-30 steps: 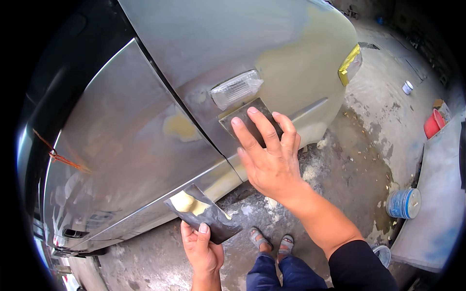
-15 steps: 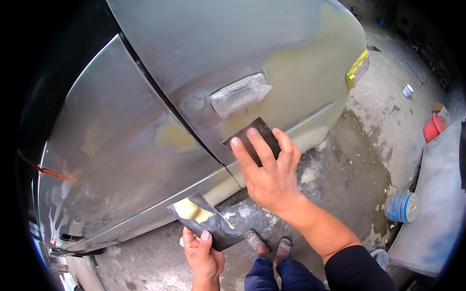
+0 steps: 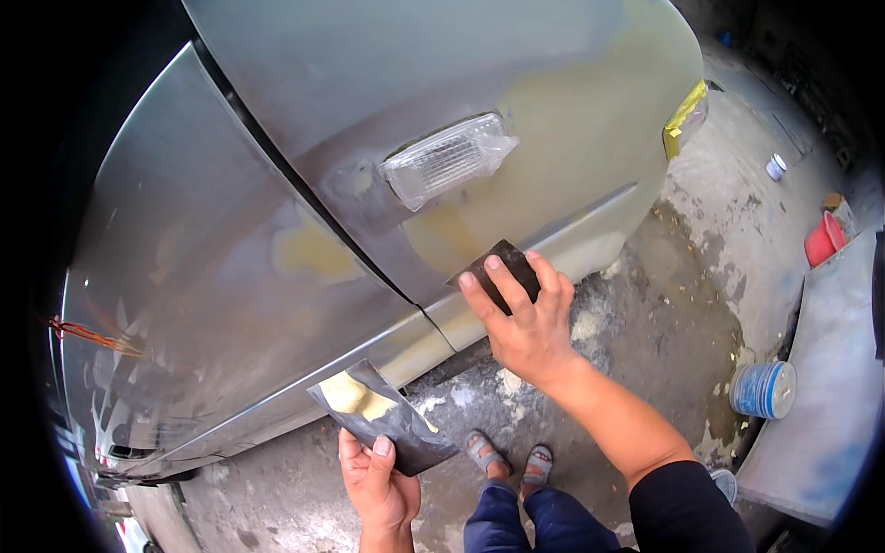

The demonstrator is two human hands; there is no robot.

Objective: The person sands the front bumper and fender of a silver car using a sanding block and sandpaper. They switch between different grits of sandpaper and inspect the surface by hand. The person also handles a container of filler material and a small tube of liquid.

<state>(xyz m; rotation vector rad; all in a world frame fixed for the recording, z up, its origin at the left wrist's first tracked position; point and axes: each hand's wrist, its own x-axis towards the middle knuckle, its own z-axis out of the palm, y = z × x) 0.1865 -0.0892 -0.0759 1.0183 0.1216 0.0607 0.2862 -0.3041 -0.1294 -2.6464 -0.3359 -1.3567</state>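
Stained concrete floor borders a dull-grey car body. Left hand pinches a black rectangular plate; right hand grips a dark flat spreader, partly hidden.

Dark flat spreader: tilted, over the lower part of the grey, yellow-patched car panel; contact unclear. Dark rectangular plate: slanted, pale yellow paste heaped at upper left.

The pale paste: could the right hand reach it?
Probably yes: the paste lies uncovered on the dark plate in the left hand; nothing visibly blocks the right hand, which holds a dark sheet.
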